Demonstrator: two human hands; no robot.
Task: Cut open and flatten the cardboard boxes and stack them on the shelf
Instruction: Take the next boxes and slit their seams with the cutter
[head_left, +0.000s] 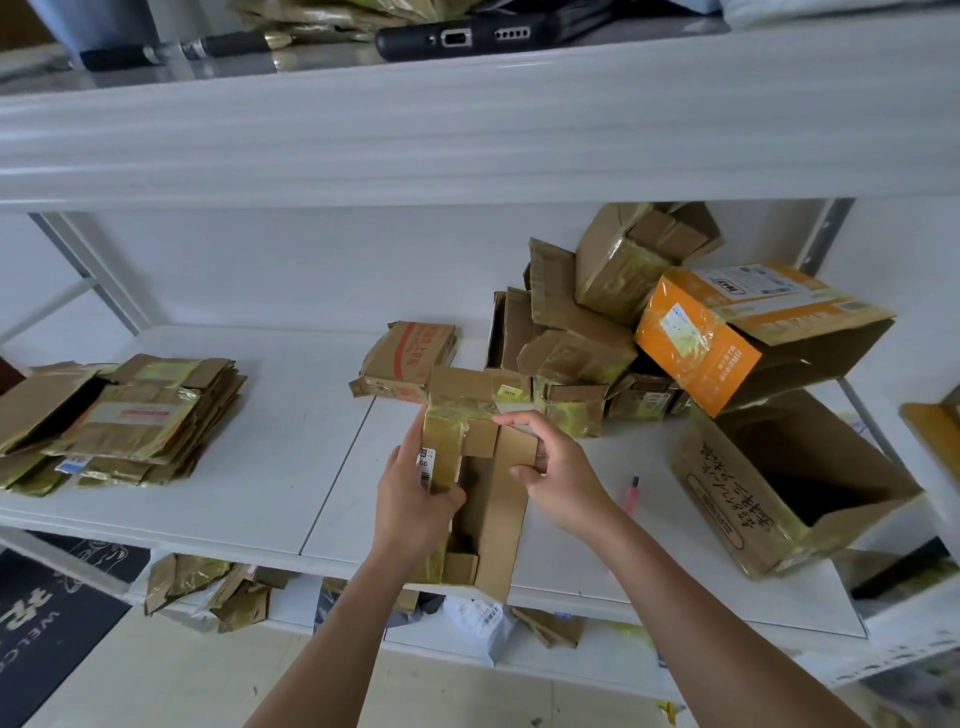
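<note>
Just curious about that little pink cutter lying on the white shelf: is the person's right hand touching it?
Apart. The head view shows bare white shelf between the right hand and the pink cutter; that hand grips the brown cardboard box.

Matt brown cardboard box (488, 499), glossy tape; smooth white shelf (291, 457).

- A black phone (470, 35) lies on the upper level, far above the hands, its port end turned toward the camera.
- A dark cylindrical tool with a metal collar (176, 49) lies up there too, above and left of the hands, beside the phone.
- A dark mat with the white word "WELCOME" (49, 618) covers the floor, below and far left of the hands.
- A white mailer bag with a barcode label (480, 626) sits on the lower level, directly beneath the hands.
- The beige tiled floor (171, 680) spreads under the forearms.
</note>
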